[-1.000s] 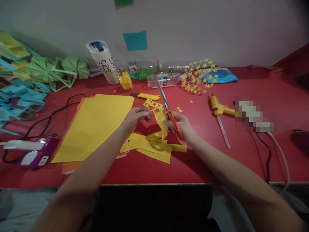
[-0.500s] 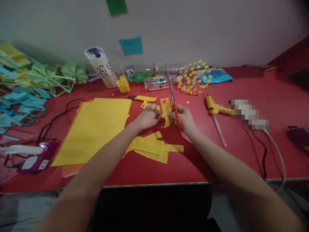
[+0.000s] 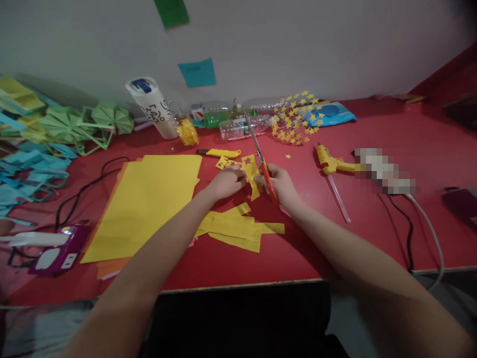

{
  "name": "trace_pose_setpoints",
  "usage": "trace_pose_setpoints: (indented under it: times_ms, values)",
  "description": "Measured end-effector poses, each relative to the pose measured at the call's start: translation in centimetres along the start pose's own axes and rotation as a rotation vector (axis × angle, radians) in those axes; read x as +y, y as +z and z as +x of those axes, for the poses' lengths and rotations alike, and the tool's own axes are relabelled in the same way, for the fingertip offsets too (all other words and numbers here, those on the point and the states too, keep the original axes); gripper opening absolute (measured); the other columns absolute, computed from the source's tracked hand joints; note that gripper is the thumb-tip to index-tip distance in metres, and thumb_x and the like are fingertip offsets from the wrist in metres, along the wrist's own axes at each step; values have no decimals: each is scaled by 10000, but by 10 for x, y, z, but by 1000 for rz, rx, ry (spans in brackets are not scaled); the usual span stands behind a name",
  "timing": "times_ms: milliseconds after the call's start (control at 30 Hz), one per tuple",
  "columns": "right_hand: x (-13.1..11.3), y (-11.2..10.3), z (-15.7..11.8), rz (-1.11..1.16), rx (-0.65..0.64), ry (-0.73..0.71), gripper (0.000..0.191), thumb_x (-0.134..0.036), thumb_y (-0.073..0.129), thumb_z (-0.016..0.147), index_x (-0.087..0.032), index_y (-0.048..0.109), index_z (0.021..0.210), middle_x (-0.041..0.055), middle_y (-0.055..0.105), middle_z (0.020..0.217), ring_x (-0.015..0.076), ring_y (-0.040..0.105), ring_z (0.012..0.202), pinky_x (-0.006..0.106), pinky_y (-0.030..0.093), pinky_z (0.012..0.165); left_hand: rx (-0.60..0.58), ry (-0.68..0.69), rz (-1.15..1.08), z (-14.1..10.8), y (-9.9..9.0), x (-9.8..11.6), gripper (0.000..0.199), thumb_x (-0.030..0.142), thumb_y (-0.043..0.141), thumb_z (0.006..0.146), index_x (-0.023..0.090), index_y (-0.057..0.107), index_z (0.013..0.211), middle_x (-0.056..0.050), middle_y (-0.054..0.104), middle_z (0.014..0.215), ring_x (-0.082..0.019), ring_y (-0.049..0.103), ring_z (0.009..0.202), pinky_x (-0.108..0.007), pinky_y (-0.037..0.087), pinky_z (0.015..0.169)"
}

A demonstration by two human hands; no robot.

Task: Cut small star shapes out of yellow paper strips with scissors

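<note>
A plain gray wall rises beyond my fingers, with a teal paper and, higher and farther left, a green paper stuck to it. A red tabletop spreads beneath my fingers, its pale front edge running across on the near side of them. Far to their right, a red surface slants up beside deep shadow. The light is dim and soft throughout.

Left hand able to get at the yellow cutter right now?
Likely yes: the yellow cutter lies just beyond the left hand, with only star-cut paper scraps between; the scissors are off to the right.
</note>
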State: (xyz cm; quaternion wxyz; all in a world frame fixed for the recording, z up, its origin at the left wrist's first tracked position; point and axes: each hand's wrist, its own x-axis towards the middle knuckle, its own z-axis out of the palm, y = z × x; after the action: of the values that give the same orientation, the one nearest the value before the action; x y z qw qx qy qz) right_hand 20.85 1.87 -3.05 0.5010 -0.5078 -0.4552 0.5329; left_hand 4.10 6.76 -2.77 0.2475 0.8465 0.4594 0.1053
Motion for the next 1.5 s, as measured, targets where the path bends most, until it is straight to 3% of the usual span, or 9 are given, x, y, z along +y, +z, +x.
trace_pose_setpoints:
  times_ms: [233, 433, 500, 633, 867, 1000, 1167, 1333, 1500]
  values:
    - [1, -1, 1, 29, -1, -8, 281, -350, 739, 606, -224, 504, 696, -99, 407, 519, 83, 377, 458, 232, 288, 442, 72, -56, 60, 0, -7, 5, 176, 256, 545, 831, 178, 610, 688, -112, 634, 887, -252, 599, 869, -379, 467, 810]
    - [-2, 8, -11, 90, 0, 5, 289, -370, 749, 644, -223, 507, 704, -98, 429, 523, 79, 387, 451, 231, 315, 446, 167, -105, -699, -37, -12, 25, 262, 419, 496, 899, 191, 583, 802, -22, 603, 804, -172, 571, 793, -328, 468, 799]
    - [-3, 12, -16, 104, -14, 4, 314, -386, 769, 652, -221, 505, 693, -94, 440, 527, 80, 402, 460, 227, 318, 445, 213, -133, -758, -45, -7, 32, 189, 361, 634, 812, 196, 550, 771, 13, 558, 758, -141, 524, 741, -298, 455, 764]
    - [-2, 19, -24, 161, -63, -8, 386, -433, 817, 633, -224, 500, 704, -102, 437, 527, 75, 399, 460, 214, 302, 432, 314, -217, -869, -50, 2, 34, 163, 268, 631, 770, 194, 504, 700, 37, 507, 684, -126, 483, 690, -284, 428, 711]
    - [2, 22, -28, 83, -133, 8, 386, -483, 794, 672, -208, 528, 719, -58, 556, 551, 85, 473, 462, 210, 312, 422, 252, -241, -930, -65, 5, 27, 170, 294, 622, 699, 197, 493, 647, 47, 477, 631, -123, 466, 648, -276, 407, 669]
    - [5, 25, -30, 92, -122, -14, 407, -509, 789, 657, -217, 509, 696, -62, 565, 516, 79, 455, 419, 213, 344, 423, 197, -271, -1069, -67, 11, 28, 234, 392, 645, 685, 196, 552, 772, 38, 545, 686, -139, 529, 676, -284, 438, 664]
    - [6, 28, -33, 82, -112, -53, 431, -550, 775, 670, -231, 486, 688, -69, 553, 497, 78, 415, 393, 224, 351, 425, 323, -211, -1064, -64, 16, 25, 218, 336, 663, 672, 195, 504, 719, 56, 510, 676, -104, 510, 643, -248, 417, 616]
    - [7, 28, -33, 48, -108, -97, 438, -556, 782, 659, -226, 495, 672, -54, 556, 510, 92, 448, 433, 224, 352, 434, 164, -217, -1155, -64, 16, 22, 178, 303, 646, 706, 195, 534, 793, 57, 567, 682, -74, 471, 458, -244, 355, 472]
    - [3, 27, -35, 5, -83, -128, 420, -525, 783, 680, -223, 492, 663, -70, 548, 495, 77, 410, 413, 218, 335, 432, 176, -207, -1134, -67, 12, 23, 202, 335, 688, 713, 175, 565, 723, 48, 540, 578, -60, 431, 431, -241, 325, 472]
